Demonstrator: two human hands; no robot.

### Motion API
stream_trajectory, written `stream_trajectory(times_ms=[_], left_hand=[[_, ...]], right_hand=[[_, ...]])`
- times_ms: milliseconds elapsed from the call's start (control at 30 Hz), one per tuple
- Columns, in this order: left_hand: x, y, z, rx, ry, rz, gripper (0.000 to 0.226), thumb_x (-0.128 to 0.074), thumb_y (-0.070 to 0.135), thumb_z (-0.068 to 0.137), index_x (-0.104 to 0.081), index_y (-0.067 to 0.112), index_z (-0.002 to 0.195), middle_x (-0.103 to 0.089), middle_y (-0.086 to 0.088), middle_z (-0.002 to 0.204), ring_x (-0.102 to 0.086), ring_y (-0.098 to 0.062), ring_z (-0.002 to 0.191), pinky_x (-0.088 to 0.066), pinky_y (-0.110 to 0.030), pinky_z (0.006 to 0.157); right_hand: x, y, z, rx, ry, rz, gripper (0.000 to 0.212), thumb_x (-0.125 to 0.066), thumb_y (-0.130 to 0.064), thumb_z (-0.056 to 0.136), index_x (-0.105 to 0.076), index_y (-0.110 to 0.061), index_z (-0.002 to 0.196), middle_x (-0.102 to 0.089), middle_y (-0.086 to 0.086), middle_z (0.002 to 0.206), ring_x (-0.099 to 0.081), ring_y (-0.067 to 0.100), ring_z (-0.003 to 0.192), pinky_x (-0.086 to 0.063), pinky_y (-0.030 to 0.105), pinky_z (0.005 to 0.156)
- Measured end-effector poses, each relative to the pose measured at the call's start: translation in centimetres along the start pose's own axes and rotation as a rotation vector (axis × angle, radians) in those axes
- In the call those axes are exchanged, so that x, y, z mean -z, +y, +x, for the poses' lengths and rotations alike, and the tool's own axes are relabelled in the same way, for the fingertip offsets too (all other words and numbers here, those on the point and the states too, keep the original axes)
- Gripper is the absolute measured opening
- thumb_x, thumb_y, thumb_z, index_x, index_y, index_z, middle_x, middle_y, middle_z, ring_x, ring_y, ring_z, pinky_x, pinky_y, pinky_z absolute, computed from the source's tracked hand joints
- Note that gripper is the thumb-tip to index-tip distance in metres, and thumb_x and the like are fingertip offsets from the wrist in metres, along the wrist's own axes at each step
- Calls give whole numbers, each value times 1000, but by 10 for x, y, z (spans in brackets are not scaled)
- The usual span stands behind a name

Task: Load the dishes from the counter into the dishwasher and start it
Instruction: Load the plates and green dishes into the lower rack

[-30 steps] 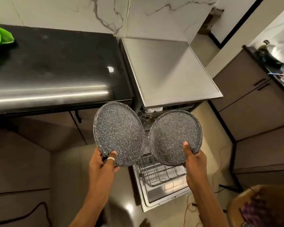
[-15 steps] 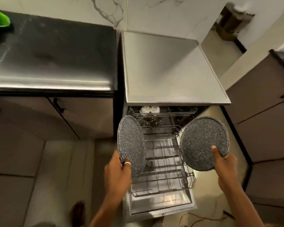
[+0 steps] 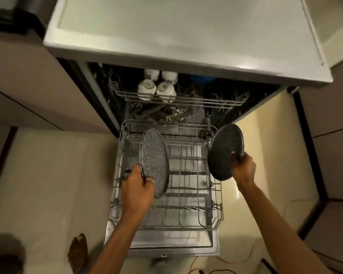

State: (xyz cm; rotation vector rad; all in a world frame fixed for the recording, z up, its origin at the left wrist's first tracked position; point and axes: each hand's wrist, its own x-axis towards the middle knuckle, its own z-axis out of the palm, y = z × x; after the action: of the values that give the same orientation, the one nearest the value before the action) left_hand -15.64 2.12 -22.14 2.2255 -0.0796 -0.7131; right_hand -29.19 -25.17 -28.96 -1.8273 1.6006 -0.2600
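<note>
Down below the head camera the dishwasher (image 3: 186, 36) stands open, its door (image 3: 166, 245) lying flat and the lower rack (image 3: 167, 227) sitting out over it. The left hand (image 3: 139, 186) grips a dark speckled plate (image 3: 153, 155) by its lower rim, fingers curled behind it and the thumb, which wears a ring (image 3: 150, 180), laid across its face. That plate stands on edge, leaning a little, over the left half of the lower rack; whether its rim touches the wires is hard to tell. The right hand (image 3: 244, 169) grips a second plate (image 3: 223, 151) of the same kind at its lower right rim, thumb on the face and fingers behind. The second plate is also on edge and tilted, held in the air over the rack's right side wall and well apart from the first. Rows of wire tines show between the two plates.

Deeper in, the upper rack (image 3: 206, 102) carries four white cups (image 3: 147, 89) clustered close together left of its middle. Dark shapes in the tub beneath it are too dim to name. Pale floor (image 3: 48, 175) lies on both sides of the door, with a foot (image 3: 78, 248) just left of the door's front corner and a thin orange cable (image 3: 251, 252) trailing at the right. A blurred dark edge of the bench (image 3: 12, 16) shows in the top left corner.
</note>
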Motion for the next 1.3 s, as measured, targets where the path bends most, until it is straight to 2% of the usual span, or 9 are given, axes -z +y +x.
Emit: stream_trajectory(times_ms=[167, 267, 400, 567, 667, 800, 933, 1167, 1300], left_hand=[[-48, -19, 36, 8, 13, 44, 32, -58, 5, 93, -63, 12, 124, -72, -9, 99, -69, -28, 83, -57, -35, 67], [-71, -26, 49, 29, -4, 56, 34, -57, 5, 96, -58, 12, 128, -71, -7, 101, -66, -16, 73, -49, -21, 53], [-97, -32, 58, 1, -36, 63, 33, -54, 2, 96, -57, 11, 128, -70, -5, 102, -62, -4, 69, -44, -8, 45], [-117, -36, 60, 7, -48, 94, 24, -56, 3, 96, -60, 8, 119, -68, 0, 92, -66, -12, 65, -53, -19, 47], [-121, -39, 59, 15, -44, 107, 18, -57, 5, 97, -59, 6, 114, -63, 5, 83, -66, -14, 64, -51, -17, 47], [-126, -45, 58, 28, -77, 117, 23, -58, 7, 98, -59, 6, 121, -64, 2, 84, -68, -15, 64, -52, -17, 47], [-127, -48, 59, 49, -85, 101, 21, -57, 6, 98, -58, 8, 119, -67, -2, 85, -68, -19, 59, -54, -27, 43], [-132, -49, 64, 46, -89, 140, 16, -55, 9, 99, -58, 4, 115, -66, -6, 82, -62, -16, 55, -43, -13, 39], [-135, -45, 65, 20, -111, 117, 23, -53, 8, 99, -57, 8, 121, -68, -3, 89, -65, -14, 61, -46, -13, 44]], right_hand=[[-39, 25, 56, 1, -32, -42, 32, -52, -25, 103, -64, -3, 122, -70, 15, 109, -67, 36, 91, -58, 44, 73], [-58, 38, 79, 22, -59, -69, 31, -51, -25, 103, -64, -4, 122, -70, 16, 112, -68, 36, 93, -61, 50, 78], [-74, 53, 100, 17, -64, -75, 29, -52, -22, 103, -63, -4, 122, -69, 15, 110, -66, 31, 91, -60, 44, 78], [-73, 67, 113, 51, -59, -52, 28, -52, -20, 102, -64, -3, 122, -69, 11, 108, -69, 32, 92, -62, 49, 78], [-72, 64, 114, 111, -40, -54, 29, -50, -21, 102, -63, -2, 122, -69, 9, 108, -68, 30, 90, -63, 47, 74], [-77, 55, 117, 168, -11, -81, 32, -49, -24, 104, -62, -3, 125, -71, 13, 111, -68, 32, 90, -63, 47, 72], [-86, 49, 119, 160, -59, -127, 30, -49, -23, 104, -62, -2, 121, -71, 14, 108, -67, 32, 87, -61, 47, 72], [-115, 56, 116, 70, -158, -170, 30, -45, -20, 106, -62, -3, 123, -69, 15, 114, -61, 25, 86, -51, 34, 71], [-116, 62, 117, 0, -187, -115, 33, -52, -27, 103, -58, -5, 126, -68, 13, 118, -62, 26, 90, -54, 36, 74]])
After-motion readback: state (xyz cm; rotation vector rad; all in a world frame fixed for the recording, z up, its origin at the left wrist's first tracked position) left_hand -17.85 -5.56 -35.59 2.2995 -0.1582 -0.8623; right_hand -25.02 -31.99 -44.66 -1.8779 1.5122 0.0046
